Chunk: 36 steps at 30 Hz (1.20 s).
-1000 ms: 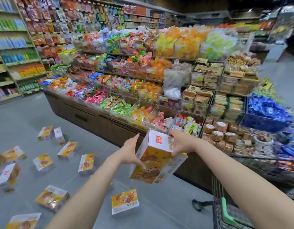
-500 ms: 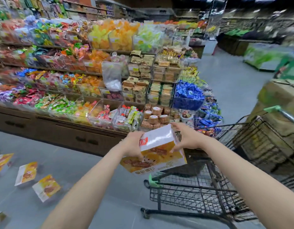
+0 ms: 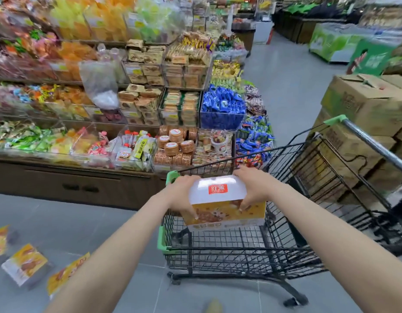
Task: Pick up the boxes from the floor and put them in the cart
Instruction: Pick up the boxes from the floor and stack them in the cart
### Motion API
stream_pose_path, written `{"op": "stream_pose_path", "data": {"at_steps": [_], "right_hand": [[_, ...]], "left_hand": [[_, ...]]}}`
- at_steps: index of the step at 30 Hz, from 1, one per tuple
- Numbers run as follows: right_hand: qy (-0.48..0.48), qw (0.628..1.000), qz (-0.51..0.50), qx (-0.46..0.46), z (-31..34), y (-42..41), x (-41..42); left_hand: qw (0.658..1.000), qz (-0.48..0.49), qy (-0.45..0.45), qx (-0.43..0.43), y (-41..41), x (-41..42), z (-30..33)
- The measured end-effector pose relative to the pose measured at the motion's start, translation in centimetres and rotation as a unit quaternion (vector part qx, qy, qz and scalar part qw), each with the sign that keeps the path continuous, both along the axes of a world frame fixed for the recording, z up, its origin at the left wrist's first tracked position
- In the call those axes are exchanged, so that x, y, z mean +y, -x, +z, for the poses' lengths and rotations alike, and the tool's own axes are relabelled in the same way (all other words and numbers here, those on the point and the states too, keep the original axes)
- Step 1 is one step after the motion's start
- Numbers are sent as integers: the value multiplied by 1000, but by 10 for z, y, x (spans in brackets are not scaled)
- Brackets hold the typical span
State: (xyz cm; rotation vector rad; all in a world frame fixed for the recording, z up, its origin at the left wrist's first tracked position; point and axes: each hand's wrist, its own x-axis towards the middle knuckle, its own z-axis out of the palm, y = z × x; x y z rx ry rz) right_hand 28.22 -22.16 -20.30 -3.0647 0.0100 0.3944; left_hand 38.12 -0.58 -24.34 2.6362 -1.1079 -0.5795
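Left hand (image 3: 181, 195) and right hand (image 3: 252, 188) gripping white-topped orange cardboard box (image 3: 220, 204) over black wire cart (image 3: 218, 251), box base hidden, floor boxes (image 3: 23, 263) blurred

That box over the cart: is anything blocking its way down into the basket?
Nothing visible does. The box, held by the left hand and right hand, hangs over the open top of the cart, whose wire floor below looks bare.

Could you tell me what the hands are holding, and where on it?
Both hands, left and right, grip the snack box by its opposite ends.
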Motion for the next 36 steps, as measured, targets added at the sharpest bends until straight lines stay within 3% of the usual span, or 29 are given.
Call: {"op": "stream_pose_path", "data": {"at_steps": [11,17,22,25,28,36], "right_hand": [[15,997,-45,61,-83,-51,-109],[-14,993,-88,83,-118,-76,-168],[-28,993,-94,70,-165,-108,-212],[-20,994,-74,83,-203,-131,-231],[-5,992,-59,107,-246,-154,-245],[16,990,-36,134,-315,-189,-262]], "left_hand": [[996,-67,-53,0,-62,-129,-58],[998,-25,3,53,-90,-186,-104],[987,64,-119,-84,-140,-207,-140],[972,132,-173,-88,-161,-210,-169],[964,174,-177,-99,-171,-213,-199],[961,177,-163,-137,-194,-223,-231]]}}
